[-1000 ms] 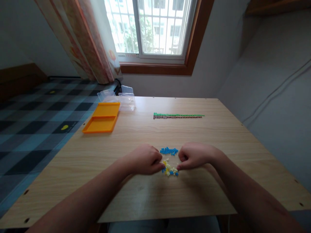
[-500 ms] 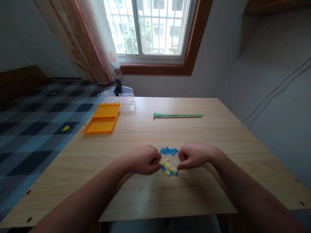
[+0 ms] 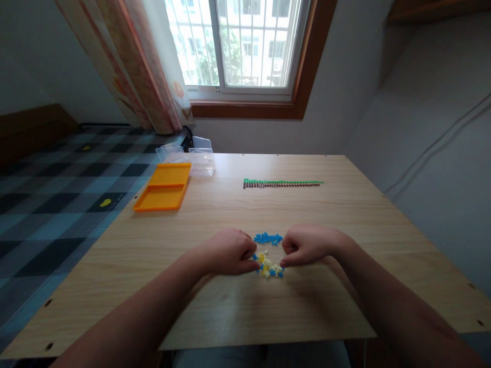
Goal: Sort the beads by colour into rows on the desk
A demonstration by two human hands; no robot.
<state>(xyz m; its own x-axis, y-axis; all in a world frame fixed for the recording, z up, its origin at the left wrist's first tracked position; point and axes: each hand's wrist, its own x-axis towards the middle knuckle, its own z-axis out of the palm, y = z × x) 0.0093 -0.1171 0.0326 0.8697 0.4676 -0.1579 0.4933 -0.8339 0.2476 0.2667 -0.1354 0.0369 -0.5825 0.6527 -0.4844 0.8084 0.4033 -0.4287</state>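
Note:
My left hand (image 3: 231,251) is curled at the left edge of a small mixed pile of yellow, cream and blue plastic pieces (image 3: 267,267), its thumb reaching onto the pieces. From the other side, my right hand (image 3: 306,245) is closed too, with its thumb tip at the pile's right edge. Whatever either hand pinches is too small or hidden to make out. Just beyond the mixed pile, between the two hands, lies a heap of small blue pieces (image 3: 268,238).
Farther back, rows of small green and dark pieces (image 3: 282,183) run across the wooden table (image 3: 215,204). An orange two-compartment tray (image 3: 163,186) sits at the left, with clear plastic boxes (image 3: 202,162) behind it. A checked bed (image 3: 76,194) adjoins on the left.
My left thumb has moved slightly right, farther onto the mixed pile, and a blue piece now shows by my left fingers. My right hand stays nearly in place.

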